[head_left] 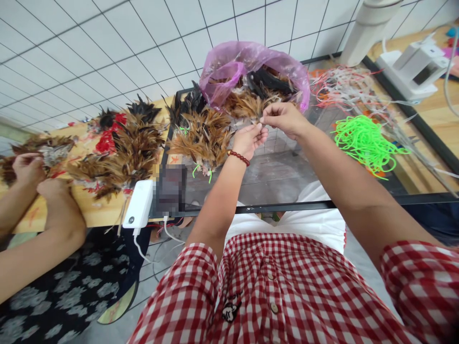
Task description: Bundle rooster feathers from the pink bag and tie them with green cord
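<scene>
My left hand [252, 137], with a beaded bracelet [238, 156] at the wrist, is closed in a pinch. My right hand [285, 119] pinches too, and the fingertips of both hands meet just in front of the purple plastic bag [256, 51]. Whatever lies between the fingers is too small to make out. Brown feathers [238, 104] and black feathers [270, 82] fill the open bag. Left of my hands is a pile of brown feathers [204, 136] with bright green cord ends [196, 169] at its base.
A bundle of neon green cord [362, 143] and tangled pale strings [344, 86] are on the right, by a white power strip [412, 76]. A phone [170, 188] and power bank [138, 203] sit at the front edge. Further left, a co-worker's hands [30, 169] work beside feathers [134, 143].
</scene>
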`<control>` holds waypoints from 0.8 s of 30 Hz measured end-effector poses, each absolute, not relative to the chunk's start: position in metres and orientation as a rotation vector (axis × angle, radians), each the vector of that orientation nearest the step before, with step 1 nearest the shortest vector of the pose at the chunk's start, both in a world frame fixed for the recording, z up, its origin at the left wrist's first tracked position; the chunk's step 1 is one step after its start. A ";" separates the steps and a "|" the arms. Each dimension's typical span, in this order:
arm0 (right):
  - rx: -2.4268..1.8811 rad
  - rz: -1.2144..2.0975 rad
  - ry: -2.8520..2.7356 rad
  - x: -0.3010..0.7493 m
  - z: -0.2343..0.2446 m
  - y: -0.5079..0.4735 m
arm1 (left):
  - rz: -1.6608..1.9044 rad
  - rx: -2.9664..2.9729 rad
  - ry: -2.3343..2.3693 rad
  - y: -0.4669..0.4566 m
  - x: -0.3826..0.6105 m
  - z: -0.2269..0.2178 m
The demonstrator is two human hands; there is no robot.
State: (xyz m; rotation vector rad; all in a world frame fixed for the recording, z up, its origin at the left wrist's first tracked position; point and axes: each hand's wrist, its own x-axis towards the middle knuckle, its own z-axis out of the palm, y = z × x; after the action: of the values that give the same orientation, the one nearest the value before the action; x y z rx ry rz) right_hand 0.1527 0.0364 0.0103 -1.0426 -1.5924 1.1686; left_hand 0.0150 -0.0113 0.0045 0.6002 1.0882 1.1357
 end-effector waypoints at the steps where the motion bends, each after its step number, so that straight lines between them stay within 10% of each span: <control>1: -1.059 1.139 -1.611 0.155 0.010 0.038 | 1.129 0.617 1.090 -0.012 0.015 0.005; 10: -1.528 0.502 -1.863 0.233 0.009 0.071 | 1.214 0.601 1.122 -0.012 0.014 0.006; 24: -1.379 0.635 -1.898 0.210 0.021 0.055 | 1.288 0.513 1.110 -0.010 0.013 0.005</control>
State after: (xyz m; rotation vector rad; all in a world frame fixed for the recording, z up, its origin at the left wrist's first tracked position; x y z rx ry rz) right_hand 0.2098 0.0555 0.0213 -1.3793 -1.8983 0.6350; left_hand 0.0126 -0.0095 0.0047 0.5126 1.1099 1.2883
